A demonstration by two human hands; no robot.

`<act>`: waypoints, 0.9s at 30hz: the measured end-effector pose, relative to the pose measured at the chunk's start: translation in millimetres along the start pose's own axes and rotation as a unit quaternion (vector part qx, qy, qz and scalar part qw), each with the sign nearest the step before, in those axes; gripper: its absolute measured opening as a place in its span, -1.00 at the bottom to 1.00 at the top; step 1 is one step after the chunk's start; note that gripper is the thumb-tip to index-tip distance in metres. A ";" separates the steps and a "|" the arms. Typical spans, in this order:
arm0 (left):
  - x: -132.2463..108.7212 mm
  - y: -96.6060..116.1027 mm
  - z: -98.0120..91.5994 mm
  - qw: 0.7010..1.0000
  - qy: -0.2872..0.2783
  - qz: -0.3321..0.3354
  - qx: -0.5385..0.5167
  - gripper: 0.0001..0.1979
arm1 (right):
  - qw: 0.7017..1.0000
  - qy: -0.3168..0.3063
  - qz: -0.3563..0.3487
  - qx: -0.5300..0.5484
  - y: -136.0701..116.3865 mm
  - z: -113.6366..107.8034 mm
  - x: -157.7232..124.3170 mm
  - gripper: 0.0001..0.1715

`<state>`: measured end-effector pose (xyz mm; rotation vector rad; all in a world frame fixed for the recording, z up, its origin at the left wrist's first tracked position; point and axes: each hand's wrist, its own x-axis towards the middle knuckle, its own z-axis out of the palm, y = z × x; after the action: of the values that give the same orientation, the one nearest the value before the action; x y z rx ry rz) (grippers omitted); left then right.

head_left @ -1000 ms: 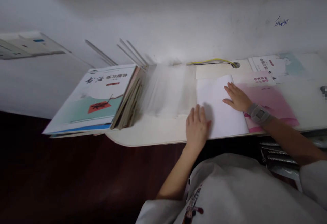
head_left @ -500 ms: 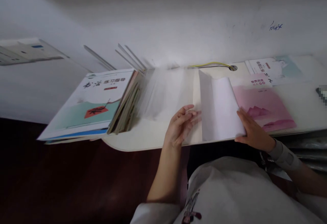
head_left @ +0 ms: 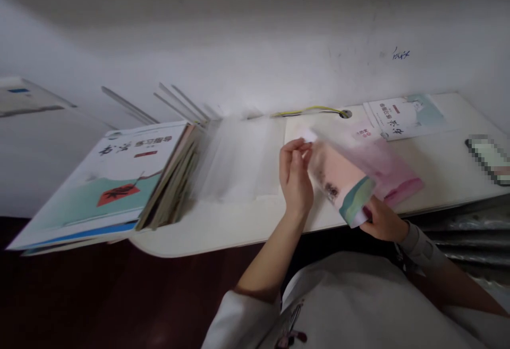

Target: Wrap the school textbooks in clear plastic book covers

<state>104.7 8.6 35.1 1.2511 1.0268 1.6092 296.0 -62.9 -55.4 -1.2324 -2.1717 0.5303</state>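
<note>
A: Status on the hands?

B: Both are on one thin booklet with a peach cover and a teal wave corner (head_left: pixel 342 189). It's lifted off the white desk (head_left: pixel 223 227), tilted, motion-blurred. The left hand (head_left: pixel 295 176) pinches its far upper edge, fingers (head_left: pixel 299 147) closed on the paper. The right hand (head_left: pixel 380 221) grips the near lower corner, thumb on top.

A: Where is it relative to everything else?

B: Above the desk's front edge, just over a pink textbook (head_left: pixel 392 173) lying flat. The slanted stack of workbooks with a white and teal cover on top (head_left: pixel 119 179) is well apart to the left. Another white and teal book (head_left: pixel 402 115) lies at the back right.

A: Step in hand?

B: Looks like mid-handling: booklet picked up and being turned, not yet placed anywhere.

A: Next move needs?

B: Judging by the two-edge grip: keep both pinches so the thin cover doesn't flop, and level it before setting it down. Destination can't be read from this.
</note>
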 end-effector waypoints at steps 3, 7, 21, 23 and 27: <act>-5.7 -33.6 1.2 0.983 0.063 -0.015 0.171 -0.51 | 0.999 0.008 0.002 0.039 0.6 -2.2 -1.6 -0.39; -15.4 -50.5 2.3 0.946 0.134 0.030 0.293 -0.47 | 0.997 0.049 0.055 0.014 5.3 3.5 -14.4 -0.67; -0.8 -73.3 74.3 0.778 -0.325 0.105 0.528 -0.24 | 0.861 0.332 0.223 0.315 19.0 -47.7 -6.0 -0.46; 4.0 -72.3 72.8 0.749 -0.358 0.121 0.545 -0.25 | 0.852 0.339 0.249 0.313 32.9 -54.3 -8.4 -0.55; 4.1 -82.4 59.4 0.695 -0.406 0.163 0.570 -0.24 | 0.850 0.356 0.284 0.267 62.3 -66.3 -6.0 -0.55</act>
<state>172.6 45.2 -31.1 2.7449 1.2029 0.2349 381.6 -33.7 -44.2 -1.4276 -0.9363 0.7044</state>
